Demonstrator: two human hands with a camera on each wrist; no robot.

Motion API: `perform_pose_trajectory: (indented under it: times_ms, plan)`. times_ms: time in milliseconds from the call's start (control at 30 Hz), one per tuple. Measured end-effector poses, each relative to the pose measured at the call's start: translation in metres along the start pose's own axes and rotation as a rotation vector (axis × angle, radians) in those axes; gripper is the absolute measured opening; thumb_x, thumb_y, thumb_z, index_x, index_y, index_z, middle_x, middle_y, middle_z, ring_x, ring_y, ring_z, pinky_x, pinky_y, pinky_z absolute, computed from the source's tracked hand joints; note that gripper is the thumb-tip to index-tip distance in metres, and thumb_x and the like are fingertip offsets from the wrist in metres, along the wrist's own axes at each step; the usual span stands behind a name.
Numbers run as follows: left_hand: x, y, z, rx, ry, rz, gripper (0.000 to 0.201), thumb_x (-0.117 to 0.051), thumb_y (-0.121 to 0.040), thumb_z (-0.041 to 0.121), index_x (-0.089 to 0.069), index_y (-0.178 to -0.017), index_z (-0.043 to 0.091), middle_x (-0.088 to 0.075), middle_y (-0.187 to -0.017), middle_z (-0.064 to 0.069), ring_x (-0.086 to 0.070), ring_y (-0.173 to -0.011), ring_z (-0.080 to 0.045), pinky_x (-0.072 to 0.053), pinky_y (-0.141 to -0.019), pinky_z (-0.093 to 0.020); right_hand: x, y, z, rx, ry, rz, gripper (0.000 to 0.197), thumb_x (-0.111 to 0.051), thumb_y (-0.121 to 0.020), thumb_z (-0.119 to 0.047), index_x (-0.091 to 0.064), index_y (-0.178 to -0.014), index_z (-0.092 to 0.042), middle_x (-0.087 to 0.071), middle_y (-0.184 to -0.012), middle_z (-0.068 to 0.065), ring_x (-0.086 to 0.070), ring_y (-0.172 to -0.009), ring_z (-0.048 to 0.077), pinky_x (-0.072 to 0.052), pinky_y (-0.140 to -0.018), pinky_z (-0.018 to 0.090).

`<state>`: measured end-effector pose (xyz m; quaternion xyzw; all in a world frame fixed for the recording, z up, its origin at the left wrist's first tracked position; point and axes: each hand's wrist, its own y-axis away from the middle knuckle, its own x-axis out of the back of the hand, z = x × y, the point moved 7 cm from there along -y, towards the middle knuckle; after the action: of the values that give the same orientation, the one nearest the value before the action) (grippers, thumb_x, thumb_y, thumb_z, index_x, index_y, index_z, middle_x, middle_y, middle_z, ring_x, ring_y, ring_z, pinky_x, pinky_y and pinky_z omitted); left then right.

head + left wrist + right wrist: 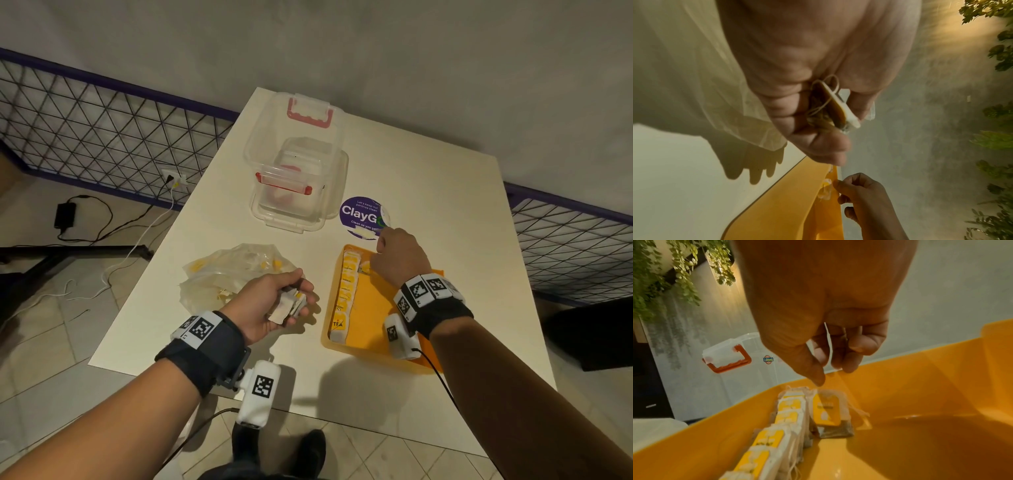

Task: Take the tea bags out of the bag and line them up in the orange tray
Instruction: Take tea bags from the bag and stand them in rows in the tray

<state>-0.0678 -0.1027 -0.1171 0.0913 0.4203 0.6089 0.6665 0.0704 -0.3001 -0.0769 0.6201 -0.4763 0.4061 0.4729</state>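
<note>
Left hand [274, 301]: curling its fingers around a small stack [291, 303] of tea bags, palm turned up, hovering over the table [428, 205] between the bag and the tray.
Stack, wrist view: lying pinched between thumb and fingers [818, 142], strings looping out of the grip.
Right hand [399, 258]: hanging over the tray's far end with fingers loosely bent downward; the thumb tip [818, 378] is sitting just above a single tea bag, and a thin string is running between the fingers; whether it is being gripped cannot be told.
Tray [376, 308]: orange, lying under the right hand and to the right of the left hand.
Row [346, 291]: tea bags with yellow tags lying overlapped along the tray's left wall, reaching from the near end to below the right hand.
Single tea bag [828, 412]: lying flat beside the row's far end, starting a second column.
Bag [233, 274]: clear plastic, crumpled, lying just beyond the left hand, yellow tags showing through it.
Box [294, 171]: clear with red latches, standing beyond both hands.
Sticker [363, 214]: round, purple, lying just beyond the right hand.
</note>
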Motion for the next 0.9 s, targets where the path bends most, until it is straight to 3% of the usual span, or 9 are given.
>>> perform_pose_trajectory:
  times_ms: [133, 267, 333, 533, 600, 633, 700, 800, 900]
  plan:
    - [0.000, 0.001, 0.001, 0.000, 0.022, -0.004, 0.030, -0.050, -0.100, 0.033, -0.062, -0.102, 0.006, -0.067, -0.084, -0.012, -0.063, -0.065, -0.020, -0.046, -0.044, -0.023, 0.007, 0.012, -0.001, 0.020, 0.014, -0.006, 0.006, -0.056, -0.085, -0.019, -0.059, -0.081, -0.015, -0.061, -0.088, 0.005, -0.061, -0.081, 0.024, -0.056, -0.076, 0.037]
    - [-0.001, 0.000, 0.001, 0.003, 0.034, -0.009, 0.031, -0.049, -0.100, 0.033, -0.062, -0.102, 0.005, -0.066, -0.083, -0.013, -0.062, -0.064, -0.021, -0.046, -0.043, -0.024, -0.024, 0.022, 0.004, 0.008, 0.126, -0.367, 0.025, -0.068, -0.082, -0.031, -0.059, -0.067, -0.014, -0.059, -0.074, 0.002, -0.062, -0.077, 0.021, -0.054, -0.070, 0.035]
    - [-0.003, 0.000, 0.001, 0.003, 0.035, -0.012, 0.031, -0.049, -0.100, 0.033, -0.061, -0.102, 0.004, -0.066, -0.084, -0.013, -0.063, -0.065, -0.021, -0.047, -0.043, -0.024, -0.032, 0.026, 0.009, -0.009, 0.177, -0.427, 0.030, -0.073, -0.079, -0.034, -0.054, -0.065, -0.016, -0.056, -0.071, 0.000, -0.060, -0.073, 0.019, -0.050, -0.063, 0.031]
    - [-0.005, 0.000, 0.001, 0.003, 0.058, -0.026, 0.032, -0.048, -0.101, 0.034, -0.059, -0.105, 0.004, -0.066, -0.086, -0.014, -0.063, -0.069, -0.024, -0.047, -0.045, -0.024, -0.045, 0.035, 0.017, -0.040, 0.205, -0.514, 0.023, -0.063, -0.080, -0.019, -0.052, -0.060, -0.015, -0.050, -0.064, 0.003, -0.049, -0.062, 0.018, -0.034, -0.050, 0.026]
    - [-0.005, 0.000, 0.001, 0.004, 0.055, -0.025, 0.033, -0.048, -0.101, 0.034, -0.059, -0.106, 0.004, -0.067, -0.086, -0.014, -0.063, -0.069, -0.024, -0.047, -0.046, -0.024, -0.047, 0.038, 0.013, 0.019, 0.275, -0.576, 0.013, -0.057, -0.086, -0.021, -0.069, -0.085, -0.016, -0.057, -0.077, 0.004, -0.052, -0.074, 0.019, -0.033, -0.052, 0.025]
    - [-0.005, 0.000, 0.001, 0.004, 0.052, -0.024, 0.033, -0.048, -0.101, 0.034, -0.059, -0.107, 0.004, -0.067, -0.086, -0.014, -0.064, -0.069, -0.024, -0.047, -0.046, -0.024, -0.046, 0.038, 0.011, 0.059, 0.313, -0.589, 0.026, -0.054, -0.090, -0.022, -0.069, -0.112, -0.020, -0.060, -0.088, 0.003, -0.054, -0.082, 0.020, -0.035, -0.055, 0.023]
    - [-0.004, 0.000, 0.001, 0.003, 0.048, -0.021, 0.033, -0.048, -0.101, 0.034, -0.059, -0.107, 0.004, -0.067, -0.086, -0.014, -0.064, -0.070, -0.024, -0.047, -0.046, -0.024, -0.041, 0.036, 0.007, 0.121, 0.361, -0.557, 0.050, -0.051, -0.096, -0.024, -0.046, -0.146, -0.028, -0.059, -0.119, 0.005, -0.057, -0.107, 0.025, -0.046, -0.073, 0.026]
    - [-0.004, 0.001, 0.001, 0.001, 0.052, -0.024, 0.033, -0.048, -0.101, 0.034, -0.060, -0.107, 0.004, -0.067, -0.087, -0.014, -0.064, -0.070, -0.024, -0.048, -0.046, -0.024, -0.028, 0.034, 0.005, 0.098, 0.274, -0.446, 0.058, -0.054, -0.095, -0.023, -0.038, -0.151, -0.028, -0.042, -0.152, 0.006, -0.043, -0.137, 0.028, -0.042, -0.105, 0.035]
    - [-0.003, 0.001, 0.001, 0.001, 0.059, -0.025, 0.033, -0.048, -0.101, 0.034, -0.060, -0.107, 0.004, -0.067, -0.087, -0.015, -0.064, -0.070, -0.024, -0.049, -0.045, -0.025, -0.025, 0.033, 0.004, 0.081, 0.281, -0.390, 0.053, -0.055, -0.094, -0.023, -0.045, -0.146, -0.026, -0.044, -0.147, 0.011, -0.052, -0.127, 0.031, -0.048, -0.102, 0.038]
